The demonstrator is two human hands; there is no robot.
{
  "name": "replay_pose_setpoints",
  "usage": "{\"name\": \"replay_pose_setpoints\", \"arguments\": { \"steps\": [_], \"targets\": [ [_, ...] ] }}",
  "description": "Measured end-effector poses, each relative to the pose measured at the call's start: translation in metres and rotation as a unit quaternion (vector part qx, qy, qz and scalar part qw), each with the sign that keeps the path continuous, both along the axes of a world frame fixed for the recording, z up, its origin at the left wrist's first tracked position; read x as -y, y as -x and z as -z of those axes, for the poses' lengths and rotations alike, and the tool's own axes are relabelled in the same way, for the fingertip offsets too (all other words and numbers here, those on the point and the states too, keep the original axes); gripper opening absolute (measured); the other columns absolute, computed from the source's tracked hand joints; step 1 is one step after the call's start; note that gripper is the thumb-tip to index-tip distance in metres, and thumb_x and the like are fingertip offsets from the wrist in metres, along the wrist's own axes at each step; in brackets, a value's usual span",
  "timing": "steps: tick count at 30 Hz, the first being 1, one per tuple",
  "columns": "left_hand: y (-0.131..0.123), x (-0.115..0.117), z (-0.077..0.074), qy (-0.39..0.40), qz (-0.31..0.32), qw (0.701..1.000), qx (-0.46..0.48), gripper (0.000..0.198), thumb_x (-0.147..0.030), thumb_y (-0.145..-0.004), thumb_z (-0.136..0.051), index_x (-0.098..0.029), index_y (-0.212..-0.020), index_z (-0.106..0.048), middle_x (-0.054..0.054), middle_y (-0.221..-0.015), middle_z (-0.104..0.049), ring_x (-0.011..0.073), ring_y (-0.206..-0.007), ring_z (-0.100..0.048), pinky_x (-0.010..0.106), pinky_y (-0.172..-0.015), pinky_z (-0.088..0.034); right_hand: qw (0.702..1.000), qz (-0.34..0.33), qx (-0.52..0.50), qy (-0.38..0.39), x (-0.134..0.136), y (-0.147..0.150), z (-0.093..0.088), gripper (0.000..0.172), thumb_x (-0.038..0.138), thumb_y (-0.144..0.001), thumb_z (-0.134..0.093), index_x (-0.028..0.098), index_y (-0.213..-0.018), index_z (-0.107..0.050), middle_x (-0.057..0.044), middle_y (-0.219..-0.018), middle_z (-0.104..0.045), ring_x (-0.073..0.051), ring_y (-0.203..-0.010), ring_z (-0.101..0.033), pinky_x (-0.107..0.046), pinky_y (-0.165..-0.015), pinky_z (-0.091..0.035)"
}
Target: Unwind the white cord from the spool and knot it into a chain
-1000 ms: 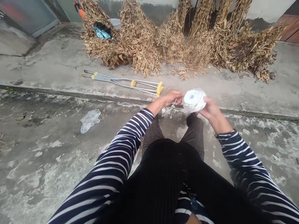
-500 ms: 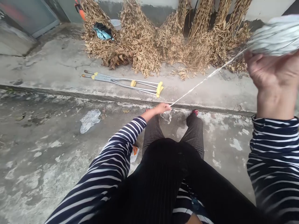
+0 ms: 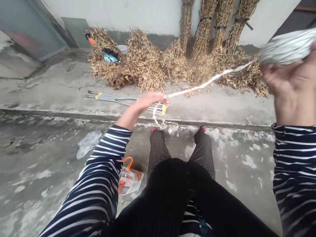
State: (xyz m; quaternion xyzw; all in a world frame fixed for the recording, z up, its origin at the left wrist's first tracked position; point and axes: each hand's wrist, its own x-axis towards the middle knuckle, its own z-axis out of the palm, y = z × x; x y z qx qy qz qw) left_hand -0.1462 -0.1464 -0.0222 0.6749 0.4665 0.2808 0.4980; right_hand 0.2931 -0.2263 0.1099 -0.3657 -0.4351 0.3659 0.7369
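Left arm extended forward, striped sleeve to wrist; left hand (image 3: 150, 98) out ahead above knees, fingers (image 3: 161, 97) pinched closed on string (image 3: 204, 85). Right arm raised high at right edge, forearm near upright, sleeve slipped below wrist; right hand (image 3: 288, 77) back toward camera, fingers curled shut around roll of string (image 3: 286, 49). Hands well apart. Legs stretched forward, feet side by side.

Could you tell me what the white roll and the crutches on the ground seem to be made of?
The white roll in the right hand looks like glossy plastic twine: a flat, shiny strand runs to the left hand. The crutches look like matte grey metal tubing with yellow, probably plastic or foam, pads.
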Motion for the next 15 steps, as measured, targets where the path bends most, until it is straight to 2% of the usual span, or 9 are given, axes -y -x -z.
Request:
{"name": "replay_pose_setpoints", "arguments": {
  "steps": [1,2,4,5,7,10,13,15],
  "targets": [
    [-0.014,-0.007,0.019,-0.018,-0.057,0.997,-0.048,0.01,-0.019,-0.086,-0.072,-0.012,-0.094,-0.074,0.011,-0.091,-0.075,0.0265,-0.099,-0.069,0.045,-0.098,-0.055,0.999,-0.026,-0.032,0.019,0.003,0.017,0.007,0.061,0.051,-0.042,-0.09,0.023,-0.093,-0.071,-0.002,-0.111,-0.073,-0.014,-0.098,-0.066,-0.016,-0.057,-0.051],
    [-0.03,-0.012,0.036,-0.033,-0.097,0.993,-0.064,0.019,-0.012,-0.083,-0.074,-0.011,-0.102,-0.073,0.012,-0.099,-0.075,0.0277,-0.105,-0.068,0.044,-0.097,-0.055,0.998,-0.034,-0.041,0.045,0.005,0.034,0.015,0.057,0.044,-0.044,-0.089,0.022,-0.093,-0.071,-0.003,-0.103,-0.073,-0.016,-0.092,-0.066,-0.018,-0.055,-0.051],
    [-0.064,-0.014,0.061,-0.025,-0.102,0.993,-0.056,0.032,-0.006,-0.083,-0.069,-0.009,-0.115,-0.071,0.014,-0.113,-0.074,0.0273,-0.108,-0.067,0.041,-0.09,-0.059,0.994,-0.052,-0.03,0.091,0.008,0.063,0.034,0.052,0.041,-0.056,-0.085,0.021,-0.102,-0.07,-0.004,-0.104,-0.073,-0.016,-0.09,-0.067,-0.021,-0.056,-0.054],
    [-0.08,-0.012,0.067,-0.016,-0.09,0.996,-0.025,0.037,-0.006,-0.085,-0.067,-0.009,-0.122,-0.068,0.015,-0.122,-0.072,0.0261,-0.11,-0.067,0.038,-0.085,-0.062,0.99,-0.069,-0.017,0.121,0.009,0.074,0.044,0.05,0.04,-0.061,-0.083,0.022,-0.105,-0.068,-0.004,-0.105,-0.074,-0.016,-0.088,-0.067,-0.022,-0.056,-0.054],
    [-0.112,-0.002,0.069,0.005,-0.05,0.995,0.088,0.046,-0.008,-0.086,-0.064,-0.012,-0.133,-0.063,0.016,-0.14,-0.064,0.0243,-0.116,-0.065,0.033,-0.08,-0.064,0.981,-0.095,0.02,0.165,0.007,0.089,0.061,0.05,0.047,-0.066,-0.081,0.025,-0.107,-0.064,-0.004,-0.103,-0.073,-0.019,-0.088,-0.068,-0.025,-0.054,-0.055],
    [-0.155,0.013,0.06,0.024,0.008,0.962,0.273,0.059,-0.008,-0.082,-0.067,-0.016,-0.14,-0.059,0.015,-0.154,-0.054,0.0259,-0.127,-0.061,0.033,-0.083,-0.064,0.972,-0.121,0.061,0.193,0.002,0.103,0.077,0.052,0.054,-0.069,-0.079,0.027,-0.11,-0.061,-0.006,-0.107,-0.074,-0.024,-0.097,-0.07,-0.028,-0.056,-0.059],
    [-0.189,0.019,0.055,0.014,0.02,0.937,0.35,0.06,-0.01,-0.077,-0.072,-0.017,-0.136,-0.062,0.015,-0.147,-0.061,0.0275,-0.125,-0.062,0.036,-0.086,-0.063,0.966,-0.137,0.061,0.208,-0.001,0.114,0.082,0.053,0.053,-0.068,-0.079,0.027,-0.111,-0.063,-0.007,-0.112,-0.074,-0.026,-0.105,-0.07,-0.029,-0.058,-0.061],
    [-0.204,0.019,0.058,0.004,-0.009,0.935,0.354,0.049,-0.011,-0.075,-0.075,-0.012,-0.124,-0.068,0.015,-0.13,-0.072,0.0274,-0.117,-0.066,0.037,-0.088,-0.062,0.962,-0.15,0.06,0.219,-0.002,0.121,0.083,0.053,0.052,-0.067,-0.081,0.026,-0.111,-0.064,-0.007,-0.112,-0.074,-0.027,-0.104,-0.07,-0.03,-0.057,-0.061]
  ]
}}
